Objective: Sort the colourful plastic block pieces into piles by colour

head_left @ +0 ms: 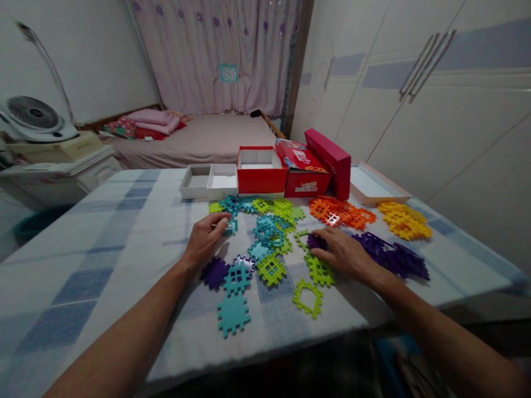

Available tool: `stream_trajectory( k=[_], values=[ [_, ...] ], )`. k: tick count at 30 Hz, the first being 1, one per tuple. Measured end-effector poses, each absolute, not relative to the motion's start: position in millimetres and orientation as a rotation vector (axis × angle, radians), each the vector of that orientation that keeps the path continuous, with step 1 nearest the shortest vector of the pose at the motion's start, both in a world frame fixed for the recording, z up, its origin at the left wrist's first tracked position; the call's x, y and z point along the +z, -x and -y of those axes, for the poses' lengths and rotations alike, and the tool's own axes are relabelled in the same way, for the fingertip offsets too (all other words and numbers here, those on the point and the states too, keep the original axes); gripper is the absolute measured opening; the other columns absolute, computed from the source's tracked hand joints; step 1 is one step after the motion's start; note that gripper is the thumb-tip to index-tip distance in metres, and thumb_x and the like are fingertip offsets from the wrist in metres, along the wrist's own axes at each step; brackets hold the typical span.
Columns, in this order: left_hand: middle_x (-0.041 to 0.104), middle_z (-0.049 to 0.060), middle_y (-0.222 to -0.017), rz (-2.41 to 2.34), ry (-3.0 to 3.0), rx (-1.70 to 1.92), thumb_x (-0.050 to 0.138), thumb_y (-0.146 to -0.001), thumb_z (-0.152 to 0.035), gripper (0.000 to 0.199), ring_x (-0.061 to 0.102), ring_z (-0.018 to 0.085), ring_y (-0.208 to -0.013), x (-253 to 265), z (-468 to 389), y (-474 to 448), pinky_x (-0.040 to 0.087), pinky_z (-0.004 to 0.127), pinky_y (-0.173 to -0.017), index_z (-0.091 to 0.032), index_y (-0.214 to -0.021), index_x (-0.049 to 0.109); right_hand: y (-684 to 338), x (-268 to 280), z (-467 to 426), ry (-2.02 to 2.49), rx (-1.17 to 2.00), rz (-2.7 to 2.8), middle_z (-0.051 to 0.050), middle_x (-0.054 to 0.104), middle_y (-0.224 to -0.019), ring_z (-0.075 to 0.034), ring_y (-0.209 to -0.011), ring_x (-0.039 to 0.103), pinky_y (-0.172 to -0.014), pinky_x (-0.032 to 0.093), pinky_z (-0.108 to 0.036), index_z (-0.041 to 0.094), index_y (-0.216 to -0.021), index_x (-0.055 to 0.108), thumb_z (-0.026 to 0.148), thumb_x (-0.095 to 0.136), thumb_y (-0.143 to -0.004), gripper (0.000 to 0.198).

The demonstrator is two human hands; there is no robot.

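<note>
Flat notched plastic building tiles lie across the table in colour groups. My left hand [206, 236] has its thumb and fingers pinched at a teal tile [231, 226] on the left of the mixed pile. Under my right hand [338, 249] is a purple tile [317, 242], partly covered by the fingers. Around the hands lie a lime window tile [271, 270], a lime frame tile [307, 298], a plain teal tile [233, 314] and another purple tile [214, 273]. To the right sit purple tiles [390, 255], orange tiles [340, 214] and yellow tiles [404, 220].
Behind the tiles stand a white divided box [194, 193], an open red box [262, 181], a closed red carton [307, 185], an upright pink-red lid [342, 166] and a shallow tray [381, 198]. A checked cloth [136, 243] covers the table. A bed is beyond.
</note>
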State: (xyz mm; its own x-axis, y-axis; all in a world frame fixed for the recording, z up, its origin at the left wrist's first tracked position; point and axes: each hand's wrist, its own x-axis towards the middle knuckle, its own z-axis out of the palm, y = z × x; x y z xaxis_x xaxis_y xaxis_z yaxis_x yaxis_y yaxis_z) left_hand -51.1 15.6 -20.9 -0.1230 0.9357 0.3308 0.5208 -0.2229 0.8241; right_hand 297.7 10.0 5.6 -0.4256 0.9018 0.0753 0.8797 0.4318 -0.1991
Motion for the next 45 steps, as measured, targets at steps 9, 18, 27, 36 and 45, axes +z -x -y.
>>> stream_trajectory(
  k=[9,18,27,36,45],
  values=[
    [0.069,0.003,-0.079,-1.454,-1.115,1.55,0.06,-0.071,-0.037,0.027,0.06,0.011,-0.064,-26.8,-30.7,53.3,0.048,0.022,-0.059,-0.015,-0.085,0.069,-258.8,35.9,-3.3,1.282,0.362,2.233,-0.009,0.061,-0.107,-0.023,-0.097,0.059,-0.087,0.047,-0.038,0.019,-0.116,0.059,0.041,0.06,-0.084,0.039],
    [0.068,0.004,-0.081,-1.426,-1.039,1.62,0.062,-0.069,-0.035,0.025,0.06,0.011,-0.066,-26.7,-31.7,57.5,0.049,0.022,-0.059,-0.016,-0.083,0.068,-111.3,32.6,33.0,0.919,0.282,2.77,-0.011,0.059,-0.105,-0.022,-0.087,0.057,-0.078,0.048,-0.037,0.016,-0.105,0.06,0.037,0.055,-0.086,0.029],
    [0.068,0.003,-0.079,-1.442,-1.073,1.589,0.06,-0.069,-0.034,0.023,0.06,0.01,-0.065,-22.2,-31.6,57.8,0.047,0.021,-0.058,-0.016,-0.08,0.067,-94.5,19.2,27.6,0.87,0.306,2.797,-0.011,0.063,-0.101,-0.024,-0.092,0.057,-0.082,0.045,-0.037,0.015,-0.105,0.064,0.031,0.055,-0.085,0.027],
    [0.071,0.003,-0.08,-1.495,-1.634,1.266,0.058,-0.075,-0.038,0.028,0.062,0.017,-0.072,-16.5,-20.3,52.7,0.049,0.028,-0.07,-0.017,-0.087,0.071,-160.2,36.9,-21.0,1.068,0.651,2.308,0.0,0.067,-0.079,-0.012,-0.07,0.057,-0.068,0.039,-0.024,0.018,-0.092,0.069,0.019,0.046,-0.088,0.024],
    [0.069,0.003,-0.084,-1.28,-1.793,1.112,0.044,-0.088,-0.046,0.038,0.058,0.013,-0.065,-2.6,-4.7,39.9,0.048,0.026,-0.062,-0.019,-0.1,0.068,-176.8,25.6,-29.7,1.175,0.617,2.071,-0.001,0.064,-0.076,-0.015,-0.069,0.056,-0.067,0.04,-0.027,0.018,-0.087,0.066,0.026,0.044,-0.089,0.023]
  ],
)
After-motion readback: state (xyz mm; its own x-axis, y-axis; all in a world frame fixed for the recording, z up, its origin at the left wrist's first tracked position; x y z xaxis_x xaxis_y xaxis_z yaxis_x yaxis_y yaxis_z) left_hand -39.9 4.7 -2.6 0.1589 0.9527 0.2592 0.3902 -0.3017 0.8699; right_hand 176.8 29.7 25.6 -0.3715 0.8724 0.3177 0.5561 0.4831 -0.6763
